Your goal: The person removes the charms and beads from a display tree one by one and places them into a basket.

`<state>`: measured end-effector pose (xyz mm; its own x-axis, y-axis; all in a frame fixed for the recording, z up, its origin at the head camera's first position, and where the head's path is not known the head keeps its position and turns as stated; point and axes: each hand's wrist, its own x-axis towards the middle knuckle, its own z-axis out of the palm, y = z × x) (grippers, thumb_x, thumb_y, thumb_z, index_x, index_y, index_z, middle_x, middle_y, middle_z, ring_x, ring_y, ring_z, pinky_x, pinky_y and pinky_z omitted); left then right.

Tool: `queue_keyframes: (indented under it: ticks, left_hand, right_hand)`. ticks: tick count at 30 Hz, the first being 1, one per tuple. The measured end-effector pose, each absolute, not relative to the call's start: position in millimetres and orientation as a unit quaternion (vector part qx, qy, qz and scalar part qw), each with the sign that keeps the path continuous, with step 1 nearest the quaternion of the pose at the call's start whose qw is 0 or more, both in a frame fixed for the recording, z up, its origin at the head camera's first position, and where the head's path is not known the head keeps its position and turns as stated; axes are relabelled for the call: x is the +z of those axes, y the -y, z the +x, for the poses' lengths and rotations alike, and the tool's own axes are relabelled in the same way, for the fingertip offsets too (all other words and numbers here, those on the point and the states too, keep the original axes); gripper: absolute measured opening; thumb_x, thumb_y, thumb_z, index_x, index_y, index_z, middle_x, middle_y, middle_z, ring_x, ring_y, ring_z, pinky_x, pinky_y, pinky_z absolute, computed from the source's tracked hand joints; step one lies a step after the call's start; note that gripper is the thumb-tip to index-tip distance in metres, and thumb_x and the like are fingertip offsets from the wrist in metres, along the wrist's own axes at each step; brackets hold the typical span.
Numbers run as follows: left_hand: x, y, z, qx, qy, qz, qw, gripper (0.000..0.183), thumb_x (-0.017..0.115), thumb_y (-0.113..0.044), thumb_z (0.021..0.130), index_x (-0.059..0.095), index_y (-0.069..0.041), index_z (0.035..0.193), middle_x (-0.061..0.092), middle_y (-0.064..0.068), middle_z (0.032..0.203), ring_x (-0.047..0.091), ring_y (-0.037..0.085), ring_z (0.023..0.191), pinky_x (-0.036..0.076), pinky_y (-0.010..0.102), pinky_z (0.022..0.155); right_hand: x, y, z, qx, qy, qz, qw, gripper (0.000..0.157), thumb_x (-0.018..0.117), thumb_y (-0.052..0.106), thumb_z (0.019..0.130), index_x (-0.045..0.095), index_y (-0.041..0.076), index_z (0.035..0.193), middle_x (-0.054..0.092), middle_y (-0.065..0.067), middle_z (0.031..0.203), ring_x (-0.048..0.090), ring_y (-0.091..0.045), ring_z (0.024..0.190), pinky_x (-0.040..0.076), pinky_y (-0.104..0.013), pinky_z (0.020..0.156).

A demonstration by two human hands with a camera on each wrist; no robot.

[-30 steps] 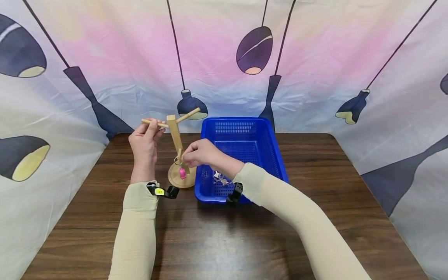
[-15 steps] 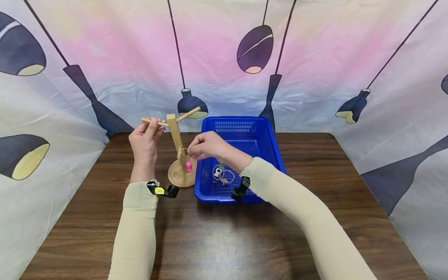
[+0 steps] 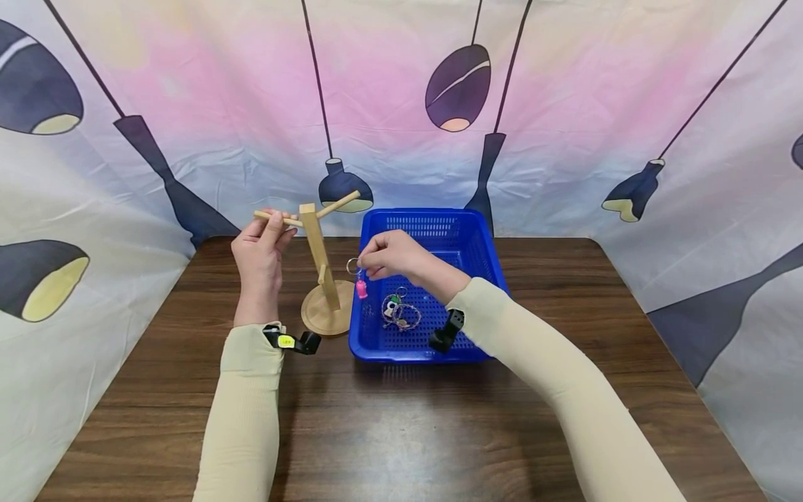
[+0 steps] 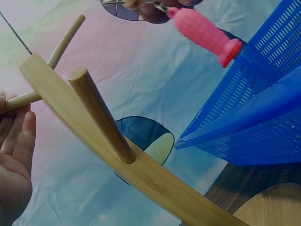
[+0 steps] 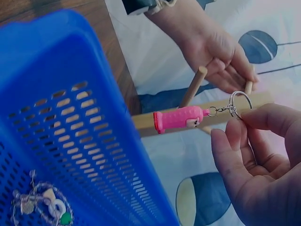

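Observation:
A pink keychain (image 3: pixel 361 288) with a metal ring dangles from my right hand (image 3: pixel 387 254), whose thumb and finger pinch the ring (image 5: pixel 241 104). It hangs over the left rim of the blue basket (image 3: pixel 355 328), apart from the wooden stand (image 3: pixel 316 244). My left hand (image 3: pixel 260 244) grips the stand's upper left peg with thumb and fingers. In the left wrist view, the stand's lower peg (image 4: pixel 101 115) is bare. The stand is upright on its round base (image 3: pixel 316 314).
Bracelet-like trinkets (image 3: pixel 400 312) with a green and a white piece lie inside the basket. The basket stands right of the stand on a brown wooden table (image 3: pixel 401 432). A printed curtain (image 3: pixel 401 104) hangs behind.
My right hand has drawn the keychain off the stand's lower peg and carried it right, to above the basket's edge. The left hand stays on its peg.

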<state>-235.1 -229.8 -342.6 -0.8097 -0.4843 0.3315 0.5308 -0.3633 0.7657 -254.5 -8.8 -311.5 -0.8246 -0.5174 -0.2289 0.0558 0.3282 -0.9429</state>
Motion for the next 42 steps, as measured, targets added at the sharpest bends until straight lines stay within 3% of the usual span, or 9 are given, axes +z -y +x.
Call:
queue_keyframes:
  ticks: [8, 12, 14, 20, 25, 32, 37, 42]
  left_hand:
    - [-342.9, 229.2, -235.5, -0.825, 0.472, -0.025, 0.308, 0.006, 0.070, -0.007, 0.091, 0.071, -0.001, 0.090, 0.073, 0.003, 0.082, 0.072, 0.010, 0.078, 0.062, 0.019, 0.071]
    - [-343.5, 229.6, -235.7, -0.826, 0.472, -0.026, 0.308, 0.005, 0.070, -0.008, 0.091, 0.072, -0.004, 0.088, 0.073, 0.003, 0.082, 0.072, 0.010, 0.078, 0.062, 0.019, 0.071]
    - [-343.6, 229.8, -236.2, -0.829, 0.468, -0.025, 0.306, 0.005, 0.070, -0.007, 0.091, 0.071, -0.002, 0.089, 0.073, 0.003, 0.082, 0.072, 0.010, 0.078, 0.062, 0.019, 0.071]
    - [-343.4, 229.4, -236.7, -0.835, 0.459, -0.022, 0.302, 0.005, 0.068, -0.004, 0.091, 0.071, -0.002, 0.088, 0.073, 0.003, 0.081, 0.071, 0.010, 0.075, 0.062, 0.018, 0.071]
    - [-343.5, 229.2, -236.6, -0.836, 0.457, -0.020, 0.304, 0.005, 0.068, -0.004, 0.091, 0.071, -0.001, 0.088, 0.073, 0.003, 0.080, 0.071, 0.010, 0.075, 0.062, 0.019, 0.070]
    - [-343.2, 228.9, -236.8, -0.839, 0.451, -0.020, 0.302, 0.004, 0.069, -0.003, 0.091, 0.070, -0.001, 0.088, 0.073, 0.004, 0.080, 0.071, 0.010, 0.075, 0.062, 0.018, 0.069]
    - [-342.9, 228.7, -236.4, -0.840, 0.450, -0.020, 0.301, 0.006, 0.067, -0.002, 0.092, 0.071, -0.002, 0.087, 0.073, 0.004, 0.080, 0.071, 0.009, 0.075, 0.061, 0.018, 0.069]
    - [-342.7, 228.7, -236.2, -0.840, 0.452, -0.021, 0.301, 0.008, 0.067, -0.002, 0.092, 0.071, -0.004, 0.086, 0.073, 0.003, 0.080, 0.071, 0.009, 0.074, 0.061, 0.018, 0.069]
  right_hand:
    - [-319.9, -8.5, -263.8, -0.541, -0.792, -0.138, 0.248, 0.006, 0.066, 0.008, 0.093, 0.067, 0.002, 0.096, 0.068, -0.008, 0.099, 0.067, -0.022, 0.087, 0.062, -0.037, 0.092]
    - [-327.1, -15.7, -270.2, -0.536, -0.796, -0.133, 0.250, 0.007, 0.066, 0.008, 0.093, 0.067, 0.002, 0.097, 0.068, -0.010, 0.102, 0.067, -0.019, 0.084, 0.062, -0.034, 0.089]
    - [-331.2, -18.3, -273.1, -0.534, -0.796, -0.129, 0.253, 0.008, 0.065, 0.007, 0.094, 0.067, 0.001, 0.099, 0.068, -0.012, 0.106, 0.065, -0.015, 0.081, 0.062, -0.035, 0.090]
    - [-341.4, -24.7, -279.0, -0.530, -0.796, -0.115, 0.269, 0.009, 0.064, 0.007, 0.094, 0.067, 0.001, 0.099, 0.068, -0.017, 0.117, 0.066, -0.020, 0.086, 0.060, -0.041, 0.096]
    - [-349.1, -28.9, -281.6, -0.524, -0.795, -0.115, 0.282, 0.009, 0.063, 0.006, 0.094, 0.067, 0.000, 0.100, 0.068, -0.014, 0.111, 0.066, -0.023, 0.088, 0.057, -0.045, 0.099]
    - [-358.5, -33.4, -283.2, -0.512, -0.800, -0.113, 0.293, 0.011, 0.063, 0.004, 0.094, 0.068, -0.003, 0.101, 0.068, -0.018, 0.114, 0.063, -0.014, 0.076, 0.059, -0.044, 0.097]
    - [-362.2, -36.4, -284.6, -0.494, -0.809, -0.110, 0.299, 0.014, 0.064, 0.005, 0.094, 0.069, -0.004, 0.103, 0.069, -0.013, 0.105, 0.066, -0.019, 0.082, 0.059, -0.044, 0.097]
    - [-364.4, -39.0, -286.3, -0.479, -0.815, -0.108, 0.307, 0.013, 0.065, 0.006, 0.093, 0.069, -0.002, 0.103, 0.069, -0.021, 0.107, 0.067, -0.024, 0.086, 0.056, -0.049, 0.101]
